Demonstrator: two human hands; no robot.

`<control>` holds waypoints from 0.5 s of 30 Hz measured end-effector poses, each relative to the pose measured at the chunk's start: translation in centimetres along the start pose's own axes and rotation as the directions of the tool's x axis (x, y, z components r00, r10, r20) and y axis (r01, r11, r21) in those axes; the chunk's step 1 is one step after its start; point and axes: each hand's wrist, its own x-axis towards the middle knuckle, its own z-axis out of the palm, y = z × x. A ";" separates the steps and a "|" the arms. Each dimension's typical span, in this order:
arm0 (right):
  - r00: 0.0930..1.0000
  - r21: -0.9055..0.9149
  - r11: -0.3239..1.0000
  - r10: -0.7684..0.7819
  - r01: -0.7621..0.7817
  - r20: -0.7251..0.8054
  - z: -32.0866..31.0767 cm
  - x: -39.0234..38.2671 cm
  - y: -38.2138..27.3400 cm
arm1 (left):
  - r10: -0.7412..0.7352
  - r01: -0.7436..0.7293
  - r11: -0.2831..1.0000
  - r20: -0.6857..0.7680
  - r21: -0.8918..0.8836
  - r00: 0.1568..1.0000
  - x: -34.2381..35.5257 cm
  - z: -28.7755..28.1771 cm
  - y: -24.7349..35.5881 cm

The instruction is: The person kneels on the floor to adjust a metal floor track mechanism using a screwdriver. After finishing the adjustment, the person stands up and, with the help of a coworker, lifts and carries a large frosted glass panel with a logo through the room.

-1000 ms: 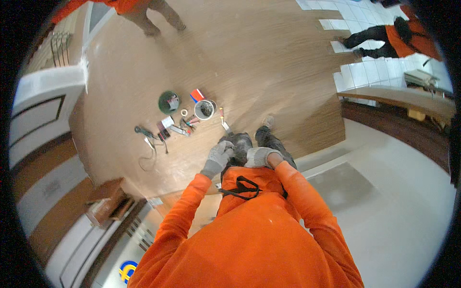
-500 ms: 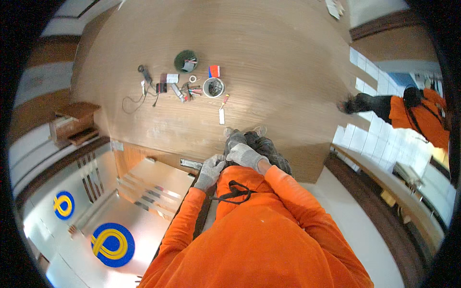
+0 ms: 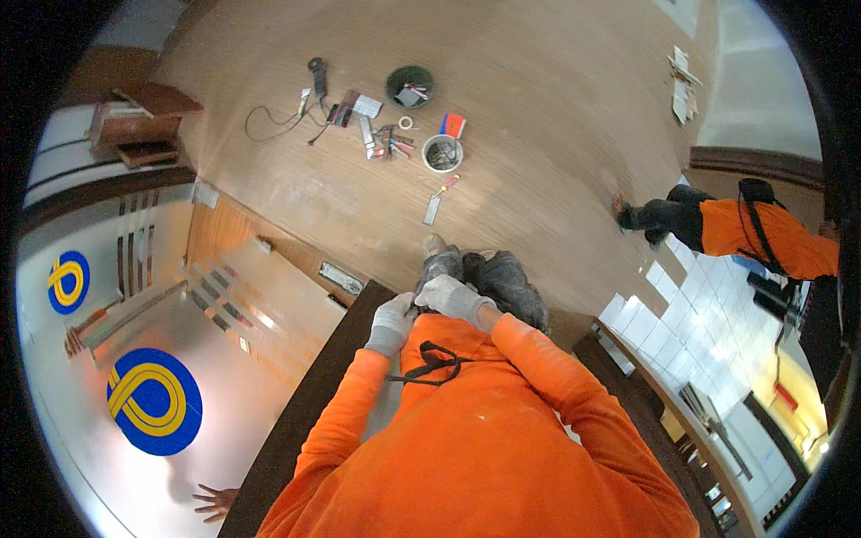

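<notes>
My left hand point(image 3: 392, 323), in a pale grey knit glove, is drawn in close at my waist with its fingers curled. Just to its right and slightly farther off is my right hand point(image 3: 451, 299), gloved the same way and also closed. The fingertips of both meet above my dusty dark trousers point(image 3: 507, 289). Whatever they pinch, if anything, is too small or hidden to make out. A dark drawstring point(image 3: 432, 363) hangs on my orange top point(image 3: 484, 430), nearer than the hands and apart from them.
On the wooden floor ahead lie a scraper point(image 3: 432, 210), white bucket point(image 3: 443, 154), dark green tub point(image 3: 410, 87), tape roll point(image 3: 406, 123) and corded power tool point(image 3: 317, 79). Glass panels point(image 3: 242, 359) stand left; a bare hand point(image 3: 215, 504) shows there. Another person point(image 3: 735, 229) is at right.
My view has turned, so the floor tools sit farther right and the glass looms larger. A bare hand has appeared at lower left. My hands stay together at my waist.
</notes>
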 end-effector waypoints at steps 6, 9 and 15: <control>0.967 0.031 0.980 -0.197 0.194 0.160 1.7 5.3 -2.5 | -0.201 0.201 0.949 0.026 -0.242 0.979 -4.6 -2.8 -4.2; 0.913 0.060 0.991 -0.130 0.116 0.387 -0.2 6.3 -4.4 | -0.375 0.375 0.646 0.152 -0.665 0.915 -5.8 -2.5 -6.7; 0.797 -0.168 0.946 0.325 -0.279 0.508 -7.3 6.2 -2.9 | -0.566 0.225 0.440 -0.074 -0.869 0.821 -6.1 -3.0 -10.5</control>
